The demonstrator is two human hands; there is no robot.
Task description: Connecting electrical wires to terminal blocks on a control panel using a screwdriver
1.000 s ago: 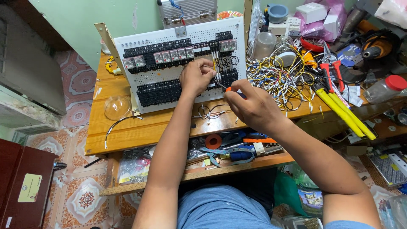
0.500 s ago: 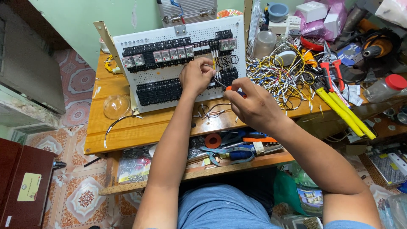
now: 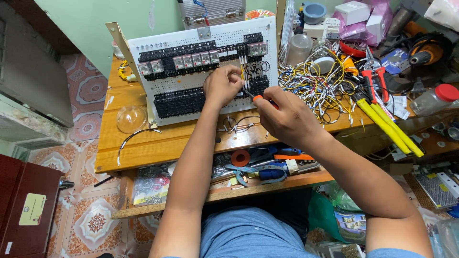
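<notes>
While the head camera is looking down over a cluttered wooden tabletop (image 3: 143,153), the left hand (image 3: 222,86) is resting against a white perforated relay panel (image 3: 201,71) that is leaning upright at the 12 o'clock side, its fingers curled narrow and pinching at something among the black wires near the panel's right part; what they are pinching is too small to tell. At 3 o'clock of that hand and just beside it, the right hand (image 3: 287,117) is closing its fingers around a small orange-handled screwdriver (image 3: 256,97), whose dark shaft is pointing to 10 o'clock toward the panel's lower terminal rows. A tangle of yellow and white wires (image 3: 315,86) is lying at 2 o'clock of the right hand. Farther toward 3 o'clock, yellow-handled cutters (image 3: 387,126) and red-handled pliers (image 3: 375,79) are lying on the tabletop. A clear plastic dome (image 3: 130,118) is sitting at 9 o'clock of the panel's lower corner. On a lower shelf at 6 o'clock, a red tape roll (image 3: 240,157) is lying among tools.
</notes>
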